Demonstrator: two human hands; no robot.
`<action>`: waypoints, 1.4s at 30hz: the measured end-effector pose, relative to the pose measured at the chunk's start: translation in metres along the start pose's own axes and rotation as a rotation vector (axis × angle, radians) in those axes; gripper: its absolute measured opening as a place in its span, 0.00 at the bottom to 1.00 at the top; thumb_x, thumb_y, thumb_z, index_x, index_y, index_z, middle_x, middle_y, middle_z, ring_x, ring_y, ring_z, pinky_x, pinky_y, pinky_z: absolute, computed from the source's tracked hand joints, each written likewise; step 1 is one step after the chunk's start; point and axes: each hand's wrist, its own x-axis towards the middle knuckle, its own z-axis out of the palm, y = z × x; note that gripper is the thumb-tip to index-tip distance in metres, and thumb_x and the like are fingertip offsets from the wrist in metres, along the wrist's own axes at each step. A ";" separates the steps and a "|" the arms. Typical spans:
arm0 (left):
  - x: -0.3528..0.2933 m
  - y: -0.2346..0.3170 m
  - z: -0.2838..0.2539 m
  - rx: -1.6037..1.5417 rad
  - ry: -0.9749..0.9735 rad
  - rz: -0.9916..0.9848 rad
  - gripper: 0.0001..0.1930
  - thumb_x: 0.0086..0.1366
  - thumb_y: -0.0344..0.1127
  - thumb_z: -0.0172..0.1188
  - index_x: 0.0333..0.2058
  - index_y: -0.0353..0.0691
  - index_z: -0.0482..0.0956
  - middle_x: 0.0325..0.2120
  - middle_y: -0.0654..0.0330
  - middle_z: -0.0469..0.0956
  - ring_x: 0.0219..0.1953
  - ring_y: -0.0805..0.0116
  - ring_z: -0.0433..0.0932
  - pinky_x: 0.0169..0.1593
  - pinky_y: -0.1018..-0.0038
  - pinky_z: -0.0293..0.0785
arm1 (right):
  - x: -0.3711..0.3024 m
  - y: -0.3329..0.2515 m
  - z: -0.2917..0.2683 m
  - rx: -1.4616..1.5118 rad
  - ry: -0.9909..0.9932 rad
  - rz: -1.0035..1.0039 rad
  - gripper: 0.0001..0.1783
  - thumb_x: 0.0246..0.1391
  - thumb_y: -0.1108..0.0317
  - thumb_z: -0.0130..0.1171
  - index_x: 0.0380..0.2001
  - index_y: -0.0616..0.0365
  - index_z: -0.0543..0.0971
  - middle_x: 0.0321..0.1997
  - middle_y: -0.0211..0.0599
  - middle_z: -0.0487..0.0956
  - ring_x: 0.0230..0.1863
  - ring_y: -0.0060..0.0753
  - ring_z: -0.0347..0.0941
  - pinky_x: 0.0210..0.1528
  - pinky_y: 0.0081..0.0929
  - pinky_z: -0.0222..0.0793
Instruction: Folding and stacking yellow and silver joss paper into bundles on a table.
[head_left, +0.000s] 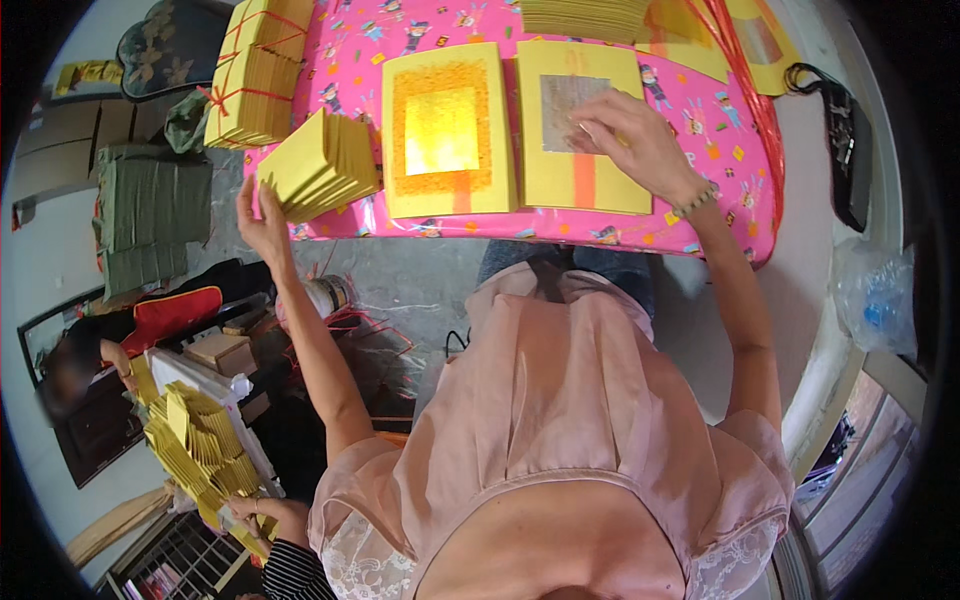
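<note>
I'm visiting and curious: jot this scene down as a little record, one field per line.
Left hand: at the left edge of a fanned yellow stack
Right hand: over the silver panel of a flat yellow stack
Between hands: gold-panelled yellow stack
Table cover: pink, patterned
Upper left: red-tied yellow bundles
Unclear: right hand's grip

I see a squared yellow paper stack (550, 180) lying flat near the front edge of the pink tabletop (345, 60), a silver square (560, 100) on its top sheet partly hidden by the right hand (635, 145) and an orange stripe (584, 183) showing below. Over at my left hand (263, 220), a folded yellow paper bundle (318, 170) sits at an angle near the same edge, its layers fanned apart toward the right.
</note>
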 end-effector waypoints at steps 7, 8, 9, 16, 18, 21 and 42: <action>0.000 0.067 0.012 0.022 0.004 0.199 0.15 0.68 0.33 0.59 0.51 0.34 0.79 0.47 0.54 0.81 0.49 0.66 0.78 0.54 0.70 0.72 | -0.064 -0.006 -0.028 -0.130 -0.090 0.056 0.18 0.53 0.61 0.66 0.44 0.59 0.80 0.45 0.40 0.78 0.51 0.45 0.73 0.55 0.40 0.68; -0.005 0.079 0.020 0.018 0.004 0.197 0.15 0.68 0.33 0.59 0.51 0.34 0.79 0.47 0.54 0.81 0.49 0.66 0.78 0.54 0.70 0.72 | -0.068 -0.007 -0.028 -0.134 -0.092 0.058 0.18 0.53 0.61 0.66 0.44 0.59 0.80 0.45 0.40 0.78 0.51 0.45 0.73 0.55 0.40 0.68; -0.013 0.095 0.030 -0.043 -0.081 0.184 0.15 0.68 0.32 0.60 0.50 0.34 0.80 0.46 0.55 0.81 0.49 0.67 0.78 0.55 0.70 0.71 | -0.072 -0.010 -0.027 -0.186 -0.096 0.008 0.20 0.51 0.59 0.67 0.44 0.59 0.80 0.46 0.40 0.78 0.53 0.45 0.73 0.57 0.41 0.67; -0.072 0.225 0.100 -0.194 -0.777 0.543 0.17 0.58 0.35 0.68 0.47 0.42 0.81 0.38 0.56 0.81 0.42 0.55 0.77 0.48 0.63 0.71 | -0.083 -0.006 -0.016 -0.264 -0.129 -0.031 0.21 0.48 0.60 0.70 0.44 0.58 0.81 0.48 0.41 0.79 0.55 0.46 0.73 0.57 0.40 0.70; -0.087 0.238 0.117 -0.156 -0.940 0.581 0.18 0.56 0.37 0.69 0.45 0.43 0.81 0.37 0.56 0.80 0.42 0.53 0.75 0.48 0.61 0.71 | -0.082 -0.004 -0.017 -0.263 -0.135 -0.059 0.19 0.49 0.61 0.69 0.42 0.58 0.82 0.47 0.40 0.79 0.54 0.45 0.74 0.55 0.39 0.71; -0.102 0.246 0.140 -0.129 -1.000 0.648 0.16 0.55 0.36 0.68 0.43 0.43 0.79 0.36 0.56 0.78 0.42 0.54 0.75 0.48 0.61 0.71 | -0.080 -0.001 -0.018 -0.227 -0.145 -0.093 0.13 0.50 0.64 0.68 0.38 0.59 0.83 0.44 0.40 0.80 0.49 0.44 0.76 0.50 0.36 0.74; -0.094 0.238 0.167 -0.256 -1.215 0.490 0.16 0.54 0.30 0.70 0.41 0.33 0.78 0.37 0.51 0.79 0.42 0.52 0.79 0.46 0.62 0.77 | -0.065 0.019 -0.016 0.206 -0.234 0.091 0.11 0.57 0.65 0.62 0.27 0.62 0.80 0.26 0.36 0.74 0.30 0.35 0.70 0.33 0.33 0.66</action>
